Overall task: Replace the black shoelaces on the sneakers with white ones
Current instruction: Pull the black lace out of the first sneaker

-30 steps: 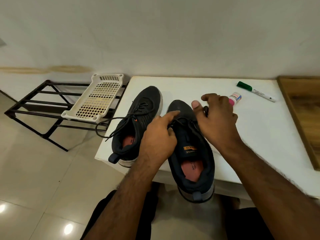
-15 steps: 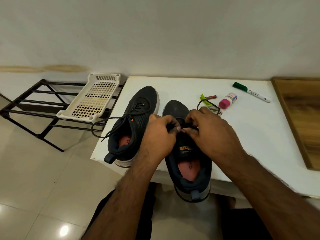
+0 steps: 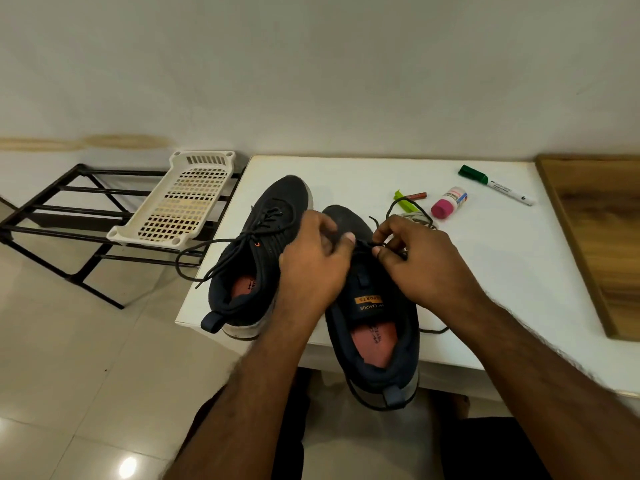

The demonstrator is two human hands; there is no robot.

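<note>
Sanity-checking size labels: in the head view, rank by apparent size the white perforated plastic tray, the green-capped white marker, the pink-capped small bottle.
1. White perforated plastic tray, by far the largest.
2. Green-capped white marker, long but thin.
3. Pink-capped small bottle, shorter and stubbier; close to the marker in area, so this order is unsure.

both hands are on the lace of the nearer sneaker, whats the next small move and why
Probably draw the black lace out of its top eyelets. The right hand and left hand both pinch it over the tongue of the right sneaker, its ends already hang loose, and no white lace is in view yet.
</note>
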